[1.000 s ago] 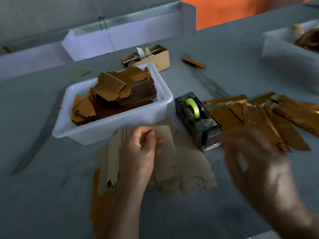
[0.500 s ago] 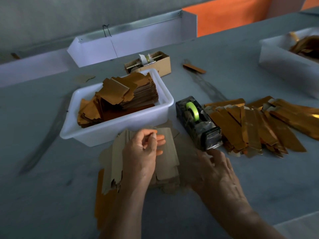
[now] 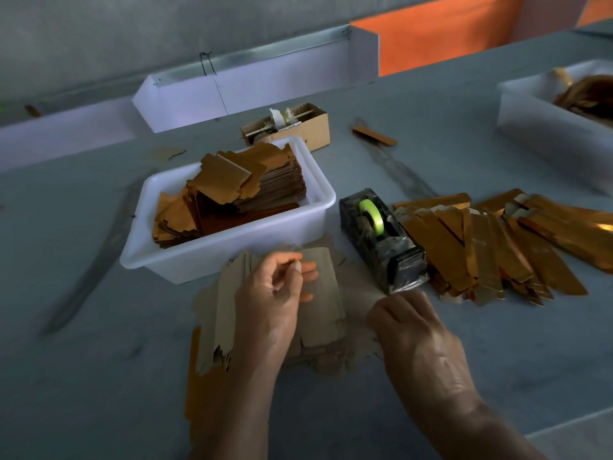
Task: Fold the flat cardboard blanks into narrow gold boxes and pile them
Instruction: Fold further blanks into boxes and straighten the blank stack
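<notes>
The right hand (image 3: 409, 322) has dropped onto the blanks (image 3: 323, 293), seemingly pinching one; the left hand (image 3: 270, 293) pins them—lift singly.

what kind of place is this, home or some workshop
Likely a small packaging workshop: a white tub stacked with gold blanks, a pile of folded gold boxes, and a tape dispenser on a long grey worktable.
</notes>
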`<state>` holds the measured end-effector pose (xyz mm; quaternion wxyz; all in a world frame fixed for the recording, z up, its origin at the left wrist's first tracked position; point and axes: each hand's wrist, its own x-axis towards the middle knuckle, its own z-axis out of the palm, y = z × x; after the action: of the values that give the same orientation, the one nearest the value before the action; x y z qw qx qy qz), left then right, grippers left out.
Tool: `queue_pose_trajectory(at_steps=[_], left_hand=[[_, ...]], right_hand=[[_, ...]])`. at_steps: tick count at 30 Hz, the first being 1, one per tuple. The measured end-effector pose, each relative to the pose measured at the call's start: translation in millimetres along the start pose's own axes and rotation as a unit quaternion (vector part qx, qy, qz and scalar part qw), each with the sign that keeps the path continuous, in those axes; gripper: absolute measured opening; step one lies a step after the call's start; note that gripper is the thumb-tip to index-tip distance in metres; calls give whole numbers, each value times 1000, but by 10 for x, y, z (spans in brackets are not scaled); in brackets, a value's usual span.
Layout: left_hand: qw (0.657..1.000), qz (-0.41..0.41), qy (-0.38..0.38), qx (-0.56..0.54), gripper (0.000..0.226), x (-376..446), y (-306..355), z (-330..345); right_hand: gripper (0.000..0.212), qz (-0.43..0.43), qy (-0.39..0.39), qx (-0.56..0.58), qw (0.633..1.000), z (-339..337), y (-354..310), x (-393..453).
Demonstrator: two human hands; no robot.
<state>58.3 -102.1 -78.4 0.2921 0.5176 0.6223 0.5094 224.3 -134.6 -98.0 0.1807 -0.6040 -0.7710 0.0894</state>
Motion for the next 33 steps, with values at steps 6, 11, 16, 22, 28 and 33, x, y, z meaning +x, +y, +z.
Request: queue_pose_trajectory(at_steps=[6, 11, 16, 22, 28, 33], left_hand=[[999, 35, -11, 27, 13, -39, -26, -22], [1000, 1, -16, 9, 14, -40, 5, -27], [967, 63, 131, 208, 18, -90, 168, -131], [883, -157, -2, 442, 39, -5, 229, -382], [848, -113, -22, 518, 24, -69, 268, -239], [835, -94, 19, 542, 10, -69, 371, -203]], right_hand=[[62, 41, -28, -51, 997, 45, -68, -40], [59, 63, -23, -13, 998, 85, -64, -14], [48, 31, -51, -35, 998, 74, -19, 35], [46, 30, -54, -33, 998, 60, -23, 24], [45, 29, -50, -28, 998, 44, -41, 22], [49, 32, -51, -25, 998, 54, -43, 24]])
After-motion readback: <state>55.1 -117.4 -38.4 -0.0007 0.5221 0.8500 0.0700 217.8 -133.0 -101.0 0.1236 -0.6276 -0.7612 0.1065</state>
